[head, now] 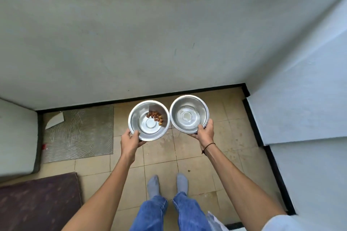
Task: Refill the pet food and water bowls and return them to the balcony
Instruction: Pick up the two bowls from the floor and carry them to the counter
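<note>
Two steel bowls are held out over the balcony floor, one in each hand. The left hand (131, 139) pinches the near rim of the food bowl (148, 120), thumb on the lip and fingers underneath; only a small cluster of kibble (155, 116) lies inside. The right hand (205, 131) grips the near rim of the water bowl (189, 114) the same way — it looks almost dry, though a shallow film cannot be ruled out. Judging by the contents, refilling is not yet done, and neither bowl rests on the floor. Beige floor tiles (161, 157) show stains and a wet patch beneath the bowls, a grey parapet wall (150, 43) rises ahead — a bare patch of combed tile adhesive (78, 133) lies to the left, with a dark mat (37, 202) nearer.
</note>
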